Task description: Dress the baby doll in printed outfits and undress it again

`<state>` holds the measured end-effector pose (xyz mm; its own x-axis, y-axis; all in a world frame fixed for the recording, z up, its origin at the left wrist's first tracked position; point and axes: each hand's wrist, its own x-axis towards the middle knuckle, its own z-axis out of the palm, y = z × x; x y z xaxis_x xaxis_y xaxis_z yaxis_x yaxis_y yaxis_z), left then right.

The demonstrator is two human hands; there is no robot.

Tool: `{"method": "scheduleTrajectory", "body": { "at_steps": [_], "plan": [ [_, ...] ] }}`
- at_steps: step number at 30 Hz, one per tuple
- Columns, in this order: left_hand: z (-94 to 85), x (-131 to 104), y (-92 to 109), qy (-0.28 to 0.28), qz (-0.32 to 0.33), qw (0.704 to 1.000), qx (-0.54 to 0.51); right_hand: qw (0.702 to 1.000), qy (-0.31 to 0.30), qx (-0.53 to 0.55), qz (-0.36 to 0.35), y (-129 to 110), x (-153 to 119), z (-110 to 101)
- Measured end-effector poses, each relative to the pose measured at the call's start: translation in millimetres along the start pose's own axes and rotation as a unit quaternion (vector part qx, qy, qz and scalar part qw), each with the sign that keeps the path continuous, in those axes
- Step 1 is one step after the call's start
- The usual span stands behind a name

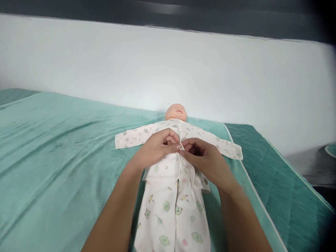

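Note:
A baby doll point(176, 112) lies face up, dressed in a white printed jacket point(162, 169) and white pants point(168, 217) with green and pink figures. Both sleeves spread out to the sides. Over the chest, my left hand point(160, 147) pinches the jacket's front edge between thumb and fingers. My right hand point(202, 155) meets it from the other side, its thumb and fingertips closed on the same front edge. The fingertips of the two hands nearly touch. Any fastener between them is hidden.
The doll rests on a light green blanket point(65, 140) with soft folds. To the right a darker teal quilted mattress cover point(270, 168) shows. A white wall point(131, 66) rises behind the doll's head, with a dark band point(105, 12) above.

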<state>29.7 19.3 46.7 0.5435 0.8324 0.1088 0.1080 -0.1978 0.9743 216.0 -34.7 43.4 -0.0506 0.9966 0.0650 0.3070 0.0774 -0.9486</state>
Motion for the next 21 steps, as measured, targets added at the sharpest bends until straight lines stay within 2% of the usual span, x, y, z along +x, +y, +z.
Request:
{"method": "scheduleTrajectory", "body": {
  "at_steps": [7, 14, 17, 21],
  "plan": [
    [0.8, -2, 3, -0.005, -0.003, 1.0, 0.005, 0.994, 0.013, -0.109, -0.015, -6, -2, 8],
    [4.2, 0, 3, 0.018, -0.027, 0.999, 0.021, 0.969, 0.043, -0.239, -0.043, -7, -3, 19],
    [3.1, 0, 2, 0.001, -0.02, 1.0, 0.007, 0.968, 0.042, -0.244, -0.039, -8, -4, 19],
    [-2.7, -3, 2, -0.016, -0.021, 1.0, 0.011, 0.982, 0.024, -0.185, -0.021, -8, -5, 15]
  ]
}}
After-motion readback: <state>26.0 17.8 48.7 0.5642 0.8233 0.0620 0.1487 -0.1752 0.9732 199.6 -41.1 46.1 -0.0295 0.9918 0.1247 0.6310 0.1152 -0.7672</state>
